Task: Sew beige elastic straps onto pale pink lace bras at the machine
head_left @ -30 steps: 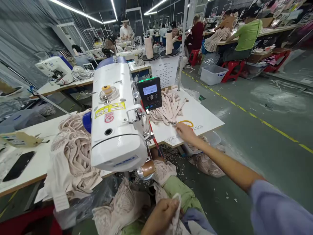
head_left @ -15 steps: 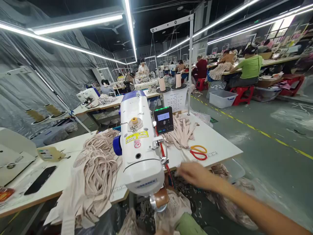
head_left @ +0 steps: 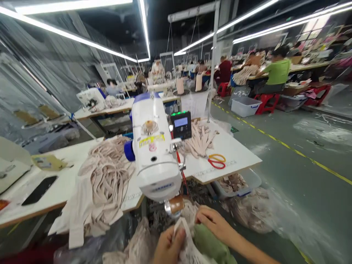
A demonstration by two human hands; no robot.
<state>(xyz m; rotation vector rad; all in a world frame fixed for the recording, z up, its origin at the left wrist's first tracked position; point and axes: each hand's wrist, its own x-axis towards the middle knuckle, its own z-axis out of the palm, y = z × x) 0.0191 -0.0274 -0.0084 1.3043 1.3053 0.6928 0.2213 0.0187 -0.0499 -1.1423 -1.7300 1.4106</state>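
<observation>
The left hand (head_left: 167,246) pinches pale cloth (head_left: 189,247), seemingly to steady it, beside the curled right hand (head_left: 216,224) (whether gripping, I cannot tell).

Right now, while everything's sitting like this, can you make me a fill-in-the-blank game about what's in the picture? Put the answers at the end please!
1. The scissors have one yellow handle and one ____ handle.
2. The pale cloth is pinched by the person's ____ hand.
3. The round knob on the side of the white sewing machine is coloured ____.
4. The phone lying on the table is coloured ____.

Missing words: red; left; blue; black.
</observation>
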